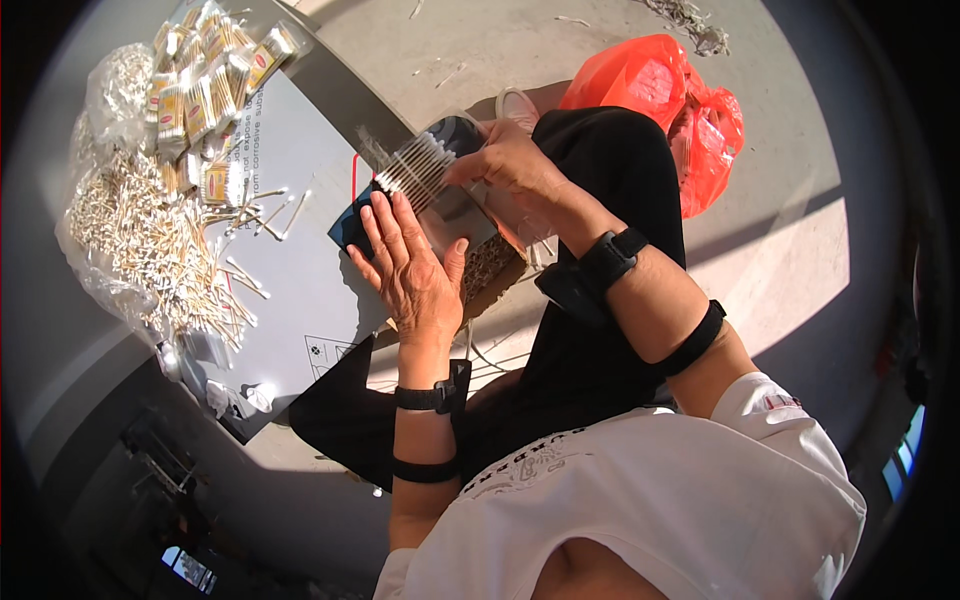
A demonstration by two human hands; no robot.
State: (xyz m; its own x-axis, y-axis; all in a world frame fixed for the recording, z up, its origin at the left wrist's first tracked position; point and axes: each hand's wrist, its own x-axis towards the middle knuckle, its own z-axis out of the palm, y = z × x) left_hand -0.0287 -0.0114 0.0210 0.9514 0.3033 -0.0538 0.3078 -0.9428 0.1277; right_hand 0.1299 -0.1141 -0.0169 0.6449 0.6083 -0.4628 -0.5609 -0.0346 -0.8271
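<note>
A row of cotton swabs (418,165) lies side by side on a dark, flat surface in front of me. My left hand (405,262) rests flat beside the row's near left end, its fingers stretched out. At the row's right end, the thumb and fingers of my right hand (508,163) are pinched together. What they grip, if anything, is too small to make out. Below the row a smooth grey plate (468,222) shows, on top of a brown corrugated block (500,268).
On the grey table at left lie a large heap of loose cotton swabs (150,230) in clear plastic and a pile of filled swab packets (205,95). A red plastic bag (640,85) stands on the floor beyond my knee. Scraps (690,22) litter the floor at the far right.
</note>
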